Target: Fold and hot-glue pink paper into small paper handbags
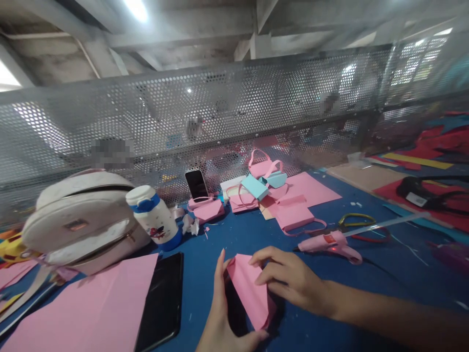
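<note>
A folded pink paper box (250, 288) is held upright and tilted just above the blue table (205, 293). My left hand (223, 313) cups it from the left, fingers along the far end and thumb at the near end. From the right, my right hand (293, 278) presses bent fingers on its upper face. Right of the hands lies a pink glue gun (330, 244) with a clear glue stick out of its back and a small red light. Behind are finished-looking little paper bags, among them a pink bag (295, 215) and a light blue bag (256, 187).
A white backpack (91, 220) and a white-and-blue bottle (154, 220) stand at the left. A phone (197, 185) leans behind. Pink sheets (88, 303) overlap a black tablet-like slab (163, 303). Yellow-and-red-handled scissors (357, 220) lie right. A perforated metal screen (220, 112) edges the table.
</note>
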Motion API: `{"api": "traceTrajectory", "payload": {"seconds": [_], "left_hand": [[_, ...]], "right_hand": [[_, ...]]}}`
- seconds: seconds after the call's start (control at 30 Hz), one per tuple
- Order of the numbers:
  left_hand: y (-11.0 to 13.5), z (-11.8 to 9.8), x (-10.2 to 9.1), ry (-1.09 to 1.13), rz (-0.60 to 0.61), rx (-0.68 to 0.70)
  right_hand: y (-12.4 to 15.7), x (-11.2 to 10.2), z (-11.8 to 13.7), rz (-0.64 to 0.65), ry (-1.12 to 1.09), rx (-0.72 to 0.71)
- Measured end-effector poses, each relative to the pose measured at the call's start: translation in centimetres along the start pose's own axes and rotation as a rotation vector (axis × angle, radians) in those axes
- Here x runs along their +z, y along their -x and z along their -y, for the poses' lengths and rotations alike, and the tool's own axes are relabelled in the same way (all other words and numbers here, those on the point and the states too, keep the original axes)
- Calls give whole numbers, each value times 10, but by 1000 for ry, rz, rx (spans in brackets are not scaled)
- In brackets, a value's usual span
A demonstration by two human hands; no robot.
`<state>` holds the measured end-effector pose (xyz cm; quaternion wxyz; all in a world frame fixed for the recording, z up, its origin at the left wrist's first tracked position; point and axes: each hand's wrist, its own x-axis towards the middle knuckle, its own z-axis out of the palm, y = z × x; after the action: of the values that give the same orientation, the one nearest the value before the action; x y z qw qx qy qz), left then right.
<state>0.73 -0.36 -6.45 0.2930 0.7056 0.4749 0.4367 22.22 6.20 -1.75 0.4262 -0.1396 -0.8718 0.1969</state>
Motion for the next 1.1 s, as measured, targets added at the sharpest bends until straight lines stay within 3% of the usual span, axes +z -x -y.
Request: {"api": "traceTrajectory", "payload": {"seconds": [0.13, 0.3, 0.53, 0.7, 0.9, 1.1], "left_hand": [[0, 0, -2, 5, -18, 23], [-3, -4, -6, -3, -108, 8], [-2, 5, -4, -206, -136, -31], [1, 0, -4, -337, -171, 83], [0, -8, -14, -597, -219, 486], [4, -10, -17, -582, -219, 574]], "right_hand": [[-5, -9, -5, -35, 105, -141], [1, -8, -16, -6, 259, -217], [15, 7, -24, 159, 452, -40], [17, 12, -22, 221, 439, -4], [17, 15, -18, 180, 333, -1], [21, 16, -19, 224, 345, 2]]}}
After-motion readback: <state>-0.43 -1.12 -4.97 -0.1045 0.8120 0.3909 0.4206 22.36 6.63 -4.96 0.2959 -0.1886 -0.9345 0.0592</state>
